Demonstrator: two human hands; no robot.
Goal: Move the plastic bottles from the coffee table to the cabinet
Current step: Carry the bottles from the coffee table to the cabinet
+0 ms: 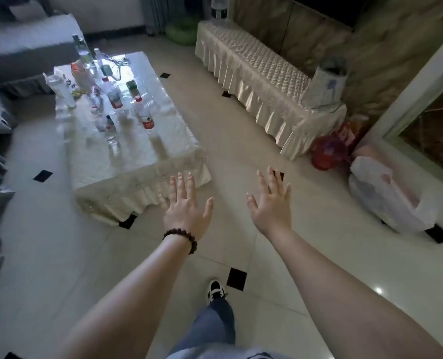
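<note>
Several clear plastic bottles stand on the coffee table (142,161) at the left, among them a red-labelled bottle (144,114), a second red-capped bottle (113,93) and a small dark-capped bottle (109,129). The long low cabinet (254,73), covered in cream cloth, runs along the right wall, and one bottle (219,9) stands on its far end. My left hand (186,206), with a bead bracelet at the wrist, is held out open over the table's near corner. My right hand (271,206) is open above the floor. Neither hand holds anything.
A grey sofa (25,45) stands behind and left of the table. A wrapped container (326,81) sits on the cabinet's near end. A red bag (326,151) and a white plastic bag (386,193) lie on the floor at the right. Tiled floor separates table and cabinet.
</note>
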